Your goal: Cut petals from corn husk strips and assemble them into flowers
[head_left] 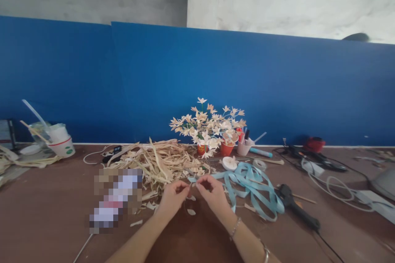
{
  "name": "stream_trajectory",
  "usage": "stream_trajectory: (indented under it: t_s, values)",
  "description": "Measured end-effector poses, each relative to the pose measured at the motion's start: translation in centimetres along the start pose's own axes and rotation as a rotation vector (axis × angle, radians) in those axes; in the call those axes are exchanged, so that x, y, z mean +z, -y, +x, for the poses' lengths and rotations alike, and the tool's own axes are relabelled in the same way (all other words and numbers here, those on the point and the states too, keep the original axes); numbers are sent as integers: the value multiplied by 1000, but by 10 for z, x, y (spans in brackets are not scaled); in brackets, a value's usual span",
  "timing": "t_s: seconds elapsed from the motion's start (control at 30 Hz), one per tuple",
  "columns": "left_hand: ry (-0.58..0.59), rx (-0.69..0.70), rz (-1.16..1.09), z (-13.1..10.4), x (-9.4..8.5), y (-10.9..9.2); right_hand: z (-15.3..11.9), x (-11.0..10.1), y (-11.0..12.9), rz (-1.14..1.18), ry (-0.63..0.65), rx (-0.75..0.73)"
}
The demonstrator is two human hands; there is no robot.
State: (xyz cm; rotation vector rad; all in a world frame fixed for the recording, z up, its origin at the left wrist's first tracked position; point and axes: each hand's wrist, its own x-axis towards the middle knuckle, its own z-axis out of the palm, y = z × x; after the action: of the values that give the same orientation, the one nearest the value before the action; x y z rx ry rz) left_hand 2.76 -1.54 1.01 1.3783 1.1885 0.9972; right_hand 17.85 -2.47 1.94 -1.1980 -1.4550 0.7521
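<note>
Over the middle of the table, my left hand (pixel 173 198) and my right hand (pixel 213 195) meet fingertip to fingertip, each closed in a pinch. Something small and pale shows between them, too small to name. Right behind my fingers, a light blue ribbon (pixel 268 197) runs out to a loose tangle on the right. Pale petal-shaped pieces (pixel 191 212) lie on the table below my hands. A heap of dry, straw-coloured husk strips (pixel 160 160) spreads behind my left hand.
Pale handmade flowers (pixel 202 121) stand in small red cups (pixel 226 148) at the back. A black glue gun (pixel 298 207) lies right, among cables (pixel 336 191). A blurred-out device (pixel 112 201) lies left. Farther left stands a white paper cup (pixel 63 147). A blue partition (pixel 154 82) closes the back.
</note>
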Motion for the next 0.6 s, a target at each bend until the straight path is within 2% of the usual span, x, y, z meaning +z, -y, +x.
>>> stream_trajectory:
  t_s: [0.17,0.6]
  values:
    - [27,-20,8,-3,1,-6,-2,2,2,-100,-1,-99]
    - [44,8,67,-5,0,-9,-3,2,-2,-221,-5,-193]
